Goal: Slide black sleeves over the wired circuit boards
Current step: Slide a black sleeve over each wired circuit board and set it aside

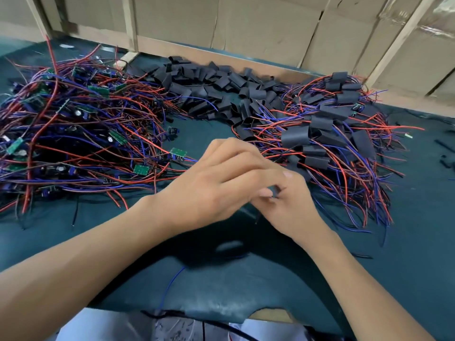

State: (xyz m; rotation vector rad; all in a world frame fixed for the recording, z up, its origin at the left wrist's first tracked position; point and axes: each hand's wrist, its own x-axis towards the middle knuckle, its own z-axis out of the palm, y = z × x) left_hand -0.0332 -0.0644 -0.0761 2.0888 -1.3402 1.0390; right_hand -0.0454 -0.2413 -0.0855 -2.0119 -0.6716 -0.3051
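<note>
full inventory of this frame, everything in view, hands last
bare circuit boards: many, green, in red and blue wires, heap at left
empty sleeves: many, black, pile at back centre
sleeved boards: many, black with red and blue wires, heap at right
table mat: one, dark teal, under everything
cardboard boxes: several, brown, behind the table
left hand: curled, front centre, overlapping the right
right hand: pinching something small and dark, unclear what
</note>
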